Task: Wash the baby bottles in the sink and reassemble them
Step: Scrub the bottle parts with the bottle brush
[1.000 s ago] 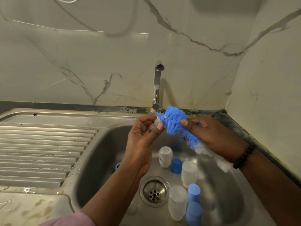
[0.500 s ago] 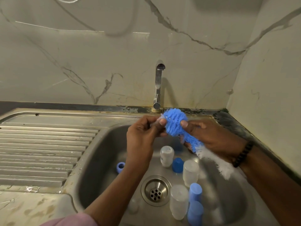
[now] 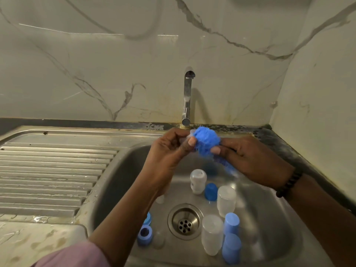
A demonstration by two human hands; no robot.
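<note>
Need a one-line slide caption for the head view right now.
Over the sink, the left hand pinches a small clear part against the blue brush gripped by the right hand.

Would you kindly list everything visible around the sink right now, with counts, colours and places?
Brush: one, blue, between the hands above the basin.
Small clear part: one, pinched by the left hand; too blurred to identify.
Bottles: three frosted white, standing in the basin.
Caps: three blue, near the bottles.
Rings: two blue, basin's left side.
Drain: one, steel, basin centre.
Tap: one, chrome, behind.
Drainboard: one, steel, left.
Left hand: pinching the part.
Right hand: gripping the brush; dark bracelet.
</note>
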